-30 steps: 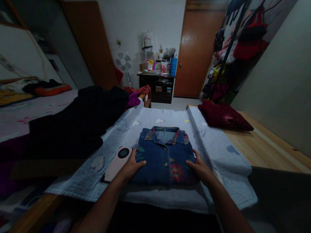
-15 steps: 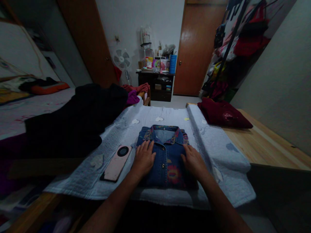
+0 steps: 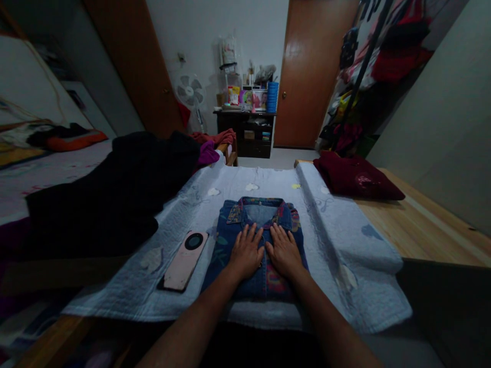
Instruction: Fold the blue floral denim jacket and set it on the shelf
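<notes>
A folded denim shirt [image 3: 224,245] with a patterned collar and flower prints lies face up on a pale blue quilted cloth [image 3: 264,179]. My left hand [image 3: 247,251] rests flat on its front, just left of the button line, fingers stretched toward the collar. Flat on the right half lies my right hand [image 3: 284,250], its fingers also extended. The two thumbs nearly meet over the buttons and hide part of them. To the left of the shirt is a pink phone [image 3: 184,261], its round camera facing up.
A folded maroon garment [image 3: 355,176] sits at the right on a wooden board [image 3: 399,220]. Dark clothing [image 3: 103,189] is heaped at the left beside a bed. Farther back stand a fan [image 3: 191,92], a dark shelf [image 3: 245,130] and a wooden door [image 3: 303,76].
Both hands have slid inward from the sides of the shirt to its middle, where they now lie close together. The shirt and phone stay in place.
</notes>
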The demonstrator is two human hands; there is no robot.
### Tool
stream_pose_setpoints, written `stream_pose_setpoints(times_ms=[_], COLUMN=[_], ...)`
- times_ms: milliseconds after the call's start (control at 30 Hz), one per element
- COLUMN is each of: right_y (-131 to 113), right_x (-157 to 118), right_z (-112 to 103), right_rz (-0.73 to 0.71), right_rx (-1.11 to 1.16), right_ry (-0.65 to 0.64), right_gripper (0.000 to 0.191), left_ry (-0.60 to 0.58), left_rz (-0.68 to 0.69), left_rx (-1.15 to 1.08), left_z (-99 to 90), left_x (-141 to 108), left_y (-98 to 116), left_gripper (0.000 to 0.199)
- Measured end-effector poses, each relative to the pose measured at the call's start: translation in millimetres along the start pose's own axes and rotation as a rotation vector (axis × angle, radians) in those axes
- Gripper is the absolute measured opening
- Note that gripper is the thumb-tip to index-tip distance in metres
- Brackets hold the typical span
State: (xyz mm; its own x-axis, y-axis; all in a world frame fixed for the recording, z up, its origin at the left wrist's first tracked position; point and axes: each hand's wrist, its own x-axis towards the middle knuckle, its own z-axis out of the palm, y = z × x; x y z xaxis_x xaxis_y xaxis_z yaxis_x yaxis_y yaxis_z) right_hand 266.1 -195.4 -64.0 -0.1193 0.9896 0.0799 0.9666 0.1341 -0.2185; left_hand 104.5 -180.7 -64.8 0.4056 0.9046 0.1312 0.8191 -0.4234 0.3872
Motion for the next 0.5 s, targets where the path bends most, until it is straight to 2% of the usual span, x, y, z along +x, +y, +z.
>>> stream_pose_setpoints(times_ms=[167,267,400,500], right_y=[2,4,9,14], right_x=[-2,1,22,45], right_z=[0,-9,-32,-34], right_rz=[0.119,0.159,0.147,0.143], right_rx=[-0.021,-0.036,-0.007,-0.008], right_ry=[0.040,0.031,-0.034,0.026], right_gripper=[0.064,0.062,0.047,0.046], left_ry=[-0.016,-0.016,0.032,0.040], left_rz=[-0.001,-0.004,0.058,0.081], left_rx=[-0.010,-0.035,-0.100,-0.130], left_z=[-3.8,-8.8,-12.6,-8.1], left_x=[-1,1,15,25], left_y=[3,4,7,10], left_gripper=[0.051,0.047,0.037,0.038])
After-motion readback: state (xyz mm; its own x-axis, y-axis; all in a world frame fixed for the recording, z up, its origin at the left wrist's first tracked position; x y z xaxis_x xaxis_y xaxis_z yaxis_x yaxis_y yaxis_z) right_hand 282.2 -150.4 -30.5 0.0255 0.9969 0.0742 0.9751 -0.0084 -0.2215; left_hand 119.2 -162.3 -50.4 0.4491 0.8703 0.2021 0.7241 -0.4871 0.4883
